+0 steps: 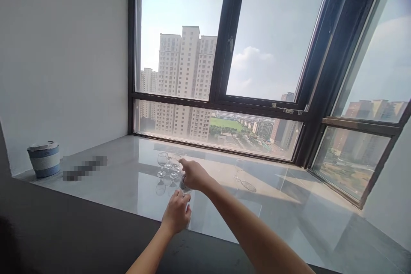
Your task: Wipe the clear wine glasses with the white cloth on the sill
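Grey, glossy windowsill [112,188] bearing a cluster of stemmed glasses [163,160] just left of the right hand [195,175]. The left hand [176,211] lies nearer the front edge; a small, partly hidden object [184,185] appears between both hands, whose grip cannot be told. Another stemmed glass [238,169] stands well apart, rightward.
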The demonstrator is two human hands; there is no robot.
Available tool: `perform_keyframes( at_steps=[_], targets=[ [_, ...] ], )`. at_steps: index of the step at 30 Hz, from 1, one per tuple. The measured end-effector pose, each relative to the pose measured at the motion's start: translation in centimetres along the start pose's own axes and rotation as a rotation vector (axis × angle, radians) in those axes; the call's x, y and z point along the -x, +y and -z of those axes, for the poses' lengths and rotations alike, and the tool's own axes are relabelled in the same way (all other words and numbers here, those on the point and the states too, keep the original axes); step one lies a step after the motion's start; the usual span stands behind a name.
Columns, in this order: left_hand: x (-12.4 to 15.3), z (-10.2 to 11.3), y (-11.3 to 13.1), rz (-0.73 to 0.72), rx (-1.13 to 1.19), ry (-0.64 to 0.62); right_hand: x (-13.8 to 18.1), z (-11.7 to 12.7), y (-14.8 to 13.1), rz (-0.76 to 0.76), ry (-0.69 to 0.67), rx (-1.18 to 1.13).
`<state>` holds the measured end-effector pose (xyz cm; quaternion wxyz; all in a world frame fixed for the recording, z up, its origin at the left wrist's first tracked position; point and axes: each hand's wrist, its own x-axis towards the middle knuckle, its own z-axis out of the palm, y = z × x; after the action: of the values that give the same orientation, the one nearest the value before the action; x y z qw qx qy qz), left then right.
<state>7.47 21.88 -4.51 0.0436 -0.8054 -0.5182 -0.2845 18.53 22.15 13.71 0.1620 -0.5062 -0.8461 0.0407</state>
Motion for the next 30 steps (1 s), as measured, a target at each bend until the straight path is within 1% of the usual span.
perform_keyframes(
  at_steps=[5,11,15,17,19,22,25,27,30],
  targets=[
    [-0.1,-0.4,-0.3,0.013,0.052,0.004,0.2,0.2,-0.4,0.019,0.045,0.025],
    [-0.1,-1.1,-0.7,-0.018,0.107,0.044,0.0,0.8,-0.3,-0.053,0.176,-0.069],
    [-0.1,-1.3,-0.9,0.055,0.152,0.050,-0.4,0.9,1.0,-0.013,0.296,-0.183],
    [-0.2,-1.3,-1.1,0.116,0.191,0.064,-0.6,0.8,2.1,-0.033,0.361,-0.235],
    [-0.4,-1.2,-1.4,0.157,0.245,0.080,-0.6,0.3,3.4,-0.086,0.409,-0.256],
    [-0.4,-1.2,-1.7,0.184,0.339,0.087,-0.6,-1.9,5.4,-0.206,0.417,-0.255],
    [-0.2,-1.4,-1.8,0.214,0.402,0.111,-0.6,-5.7,6.6,-0.347,0.359,-0.298],
    [-0.1,-1.5,-1.9,0.206,0.420,0.133,-0.8,-8.5,6.6,-0.439,0.290,-0.370],
    [-0.2,-1.8,-2.1,0.160,0.433,0.157,-1.5,-11.9,5.5,-0.463,0.221,-0.431]
  ],
)
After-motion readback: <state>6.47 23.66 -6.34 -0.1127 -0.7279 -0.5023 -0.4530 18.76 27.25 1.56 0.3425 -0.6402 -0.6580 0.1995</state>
